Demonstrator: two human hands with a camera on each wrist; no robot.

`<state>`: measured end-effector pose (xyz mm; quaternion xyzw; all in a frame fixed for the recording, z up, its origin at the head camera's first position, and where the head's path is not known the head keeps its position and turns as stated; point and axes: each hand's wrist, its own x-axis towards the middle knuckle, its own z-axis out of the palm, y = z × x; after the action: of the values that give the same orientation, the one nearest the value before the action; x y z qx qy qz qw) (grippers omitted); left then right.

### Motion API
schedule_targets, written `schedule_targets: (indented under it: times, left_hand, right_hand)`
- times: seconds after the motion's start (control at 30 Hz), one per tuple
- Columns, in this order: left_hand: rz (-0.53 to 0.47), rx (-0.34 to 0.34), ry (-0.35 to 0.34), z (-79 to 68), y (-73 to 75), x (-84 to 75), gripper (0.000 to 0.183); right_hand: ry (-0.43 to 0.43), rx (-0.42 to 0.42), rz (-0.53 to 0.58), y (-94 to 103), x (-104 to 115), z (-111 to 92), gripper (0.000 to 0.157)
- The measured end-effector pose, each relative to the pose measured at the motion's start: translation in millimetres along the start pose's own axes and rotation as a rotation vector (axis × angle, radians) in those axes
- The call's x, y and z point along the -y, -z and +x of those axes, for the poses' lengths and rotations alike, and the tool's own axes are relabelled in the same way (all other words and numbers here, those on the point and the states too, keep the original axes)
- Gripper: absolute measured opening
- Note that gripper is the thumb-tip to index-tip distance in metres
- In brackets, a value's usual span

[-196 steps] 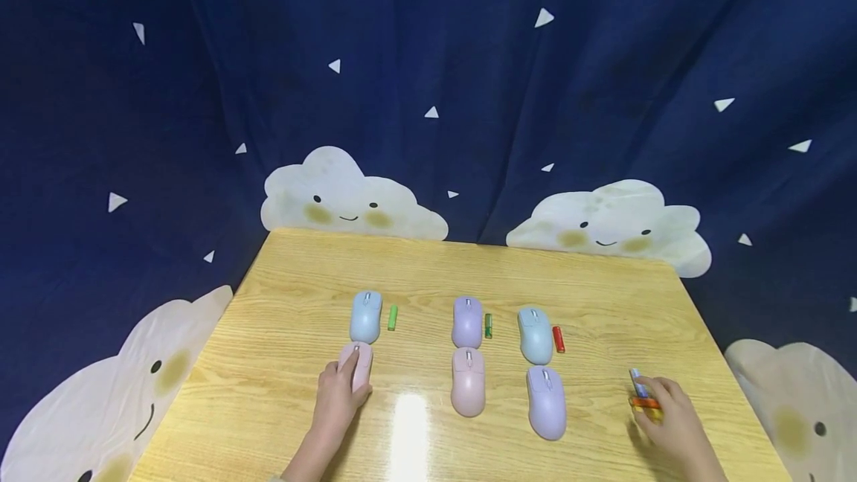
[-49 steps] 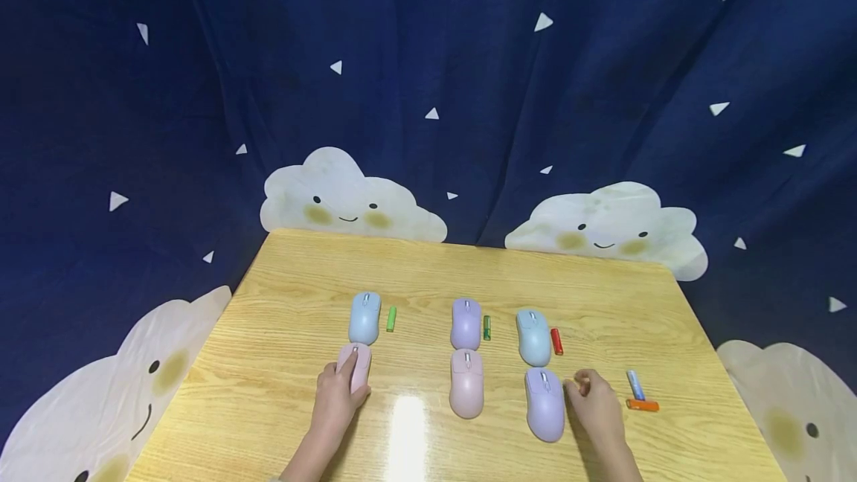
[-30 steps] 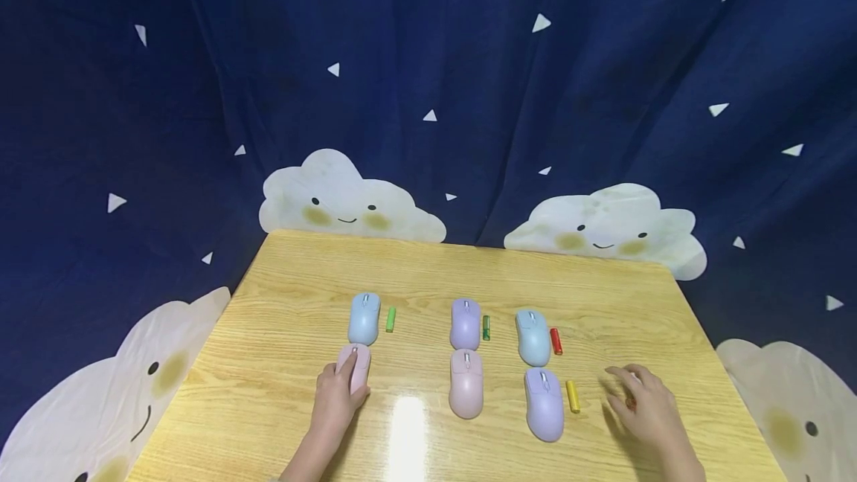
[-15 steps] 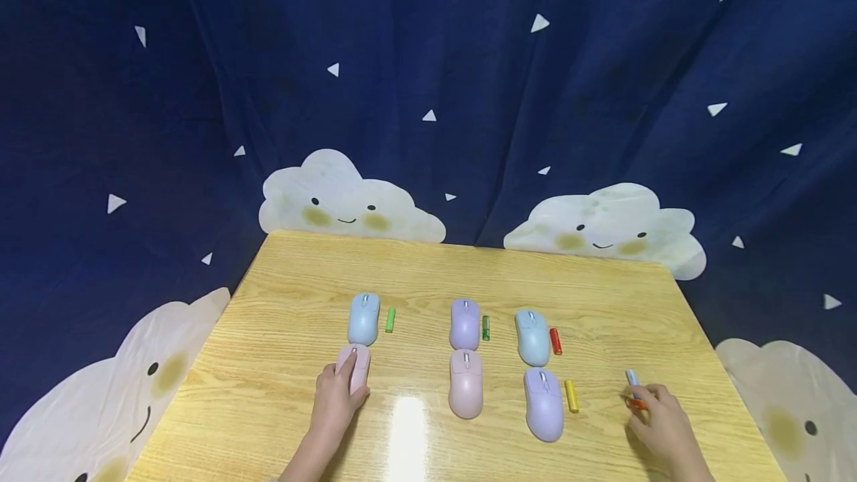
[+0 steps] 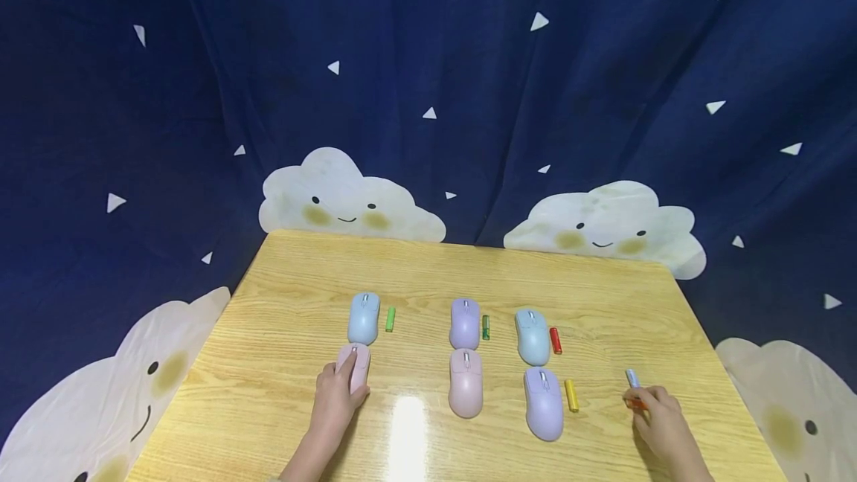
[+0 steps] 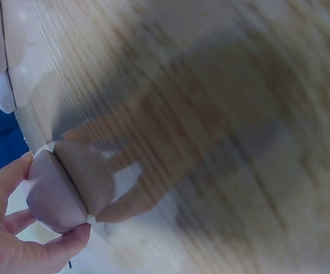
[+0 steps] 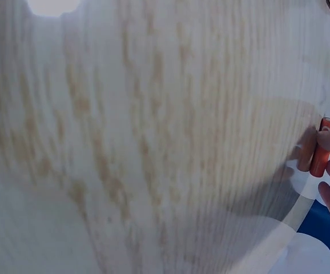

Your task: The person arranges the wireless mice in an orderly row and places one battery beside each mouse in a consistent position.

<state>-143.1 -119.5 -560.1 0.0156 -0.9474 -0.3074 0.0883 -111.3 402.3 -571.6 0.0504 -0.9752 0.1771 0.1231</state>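
Observation:
In the head view my left hand (image 5: pixel 335 396) grips a pink computer mouse (image 5: pixel 359 369), just below a light blue mouse (image 5: pixel 364 318). The left wrist view has thumb and fingers on opposite sides of that mouse (image 6: pixel 55 197), held at the glossy wooden tabletop. At the right side of the table, my right hand (image 5: pixel 659 415) pinches an orange battery (image 5: pixel 639 404), partly hidden by the fingers. The right wrist view shows this battery (image 7: pixel 321 154) against the wood, thumb on it. A blue-and-white battery (image 5: pixel 632 377) lies just beyond those fingers.
A purple mouse (image 5: pixel 465 323) sits above a pink mouse (image 5: pixel 466 384), a dark green battery (image 5: pixel 486 327) alongside. Further right, a blue mouse (image 5: pixel 533 338) and purple mouse (image 5: pixel 544 404) have red (image 5: pixel 556 341) and yellow batteries (image 5: pixel 571 396) beside them. A light green battery (image 5: pixel 390 319) lies left.
The yellow battery has gone from the right-hand group to beside the lower purple mouse. My right hand let it go and moved back right to the orange battery. My left hand stays put.

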Motion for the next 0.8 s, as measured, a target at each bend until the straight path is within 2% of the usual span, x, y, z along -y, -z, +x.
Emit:
schedule_targets:
  times: [0.53,0.8]
  left_hand:
    - [-0.003,-0.009,-0.01,-0.3,0.6,-0.7,0.063]
    - [-0.005,-0.009,-0.013,-0.8,0.2,0.1,0.062]
  right_hand:
    - [0.011,0.017,-0.008,-2.2,-2.0,-0.3,0.032]
    - [-0.056,0.142,-0.003,2.3,1.7,0.6,0.023]
